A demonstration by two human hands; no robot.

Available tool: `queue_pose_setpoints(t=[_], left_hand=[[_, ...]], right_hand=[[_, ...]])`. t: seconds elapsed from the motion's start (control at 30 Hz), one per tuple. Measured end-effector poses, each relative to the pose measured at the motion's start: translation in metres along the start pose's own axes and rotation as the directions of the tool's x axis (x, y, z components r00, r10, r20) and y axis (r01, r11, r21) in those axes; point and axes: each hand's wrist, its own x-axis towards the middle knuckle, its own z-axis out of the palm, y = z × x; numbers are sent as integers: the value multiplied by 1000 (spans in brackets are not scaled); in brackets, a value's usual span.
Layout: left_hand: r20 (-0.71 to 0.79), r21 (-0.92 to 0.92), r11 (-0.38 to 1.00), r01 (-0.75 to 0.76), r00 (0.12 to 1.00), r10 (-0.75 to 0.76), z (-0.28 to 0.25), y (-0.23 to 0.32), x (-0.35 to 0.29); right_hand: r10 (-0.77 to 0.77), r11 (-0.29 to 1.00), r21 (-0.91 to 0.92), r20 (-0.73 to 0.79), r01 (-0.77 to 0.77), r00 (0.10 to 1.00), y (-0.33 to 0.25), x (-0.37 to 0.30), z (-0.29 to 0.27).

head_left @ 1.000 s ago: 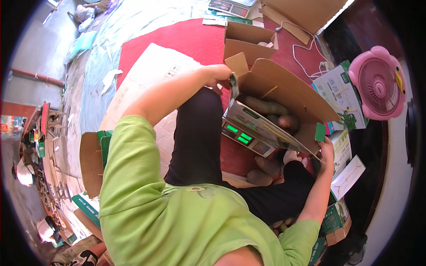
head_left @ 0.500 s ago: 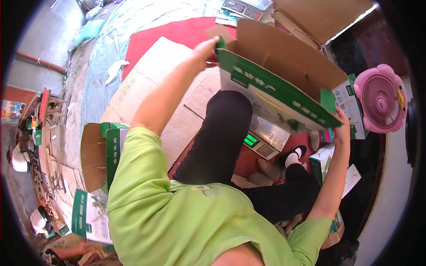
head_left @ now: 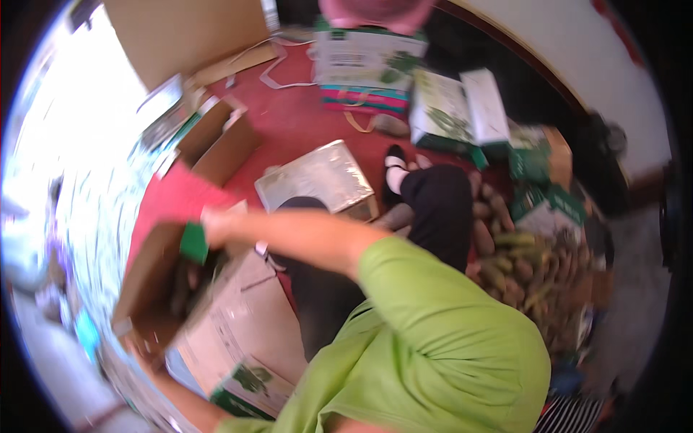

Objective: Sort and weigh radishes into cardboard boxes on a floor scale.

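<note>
An open cardboard carton (head_left: 144, 289) with a green flap is at the left, tilted over the floor. My right hand (head_left: 219, 227) is closed on its edge next to the green flap. My left hand (head_left: 146, 355) is closed at its lower corner, smeared by motion. Some brownish shapes show inside the carton, too blurred to name. Between the carton and my knee lies a flattened cardboard sheet (head_left: 231, 310). In front of my legs stands a scale with a shiny metal plate (head_left: 317, 177); nothing rests on the plate.
Another open carton (head_left: 227, 148) stands beyond the scale. A pink fan (head_left: 375, 14) is above a white-and-green box (head_left: 368, 58). More white boxes (head_left: 444, 108) lie at the back right. A pile of elongated tubers (head_left: 534, 274) spreads beside my right leg.
My view and body have turned. Both hands have carried the carton from above the scale over to the left, away from the plate. The scale's plate is now uncovered.
</note>
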Motion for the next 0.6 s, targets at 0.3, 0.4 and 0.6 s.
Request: queue_pose_setpoints(t=[0.3, 0.4, 0.6], left_hand=[[-262, 301, 943, 142, 963, -62, -35, -24, -38], [-111, 508, 860, 36, 994, 23, 15, -39, -15], [119, 761, 607, -229, 969, 216, 62, -62, -3]], right_hand=[[327, 891, -444, 773, 95, 544, -38, -96, 144], [24, 868, -415, 583, 272, 812, -29, -63, 122], [-303, 938, 148, -88, 313, 949, -59, -114, -64]])
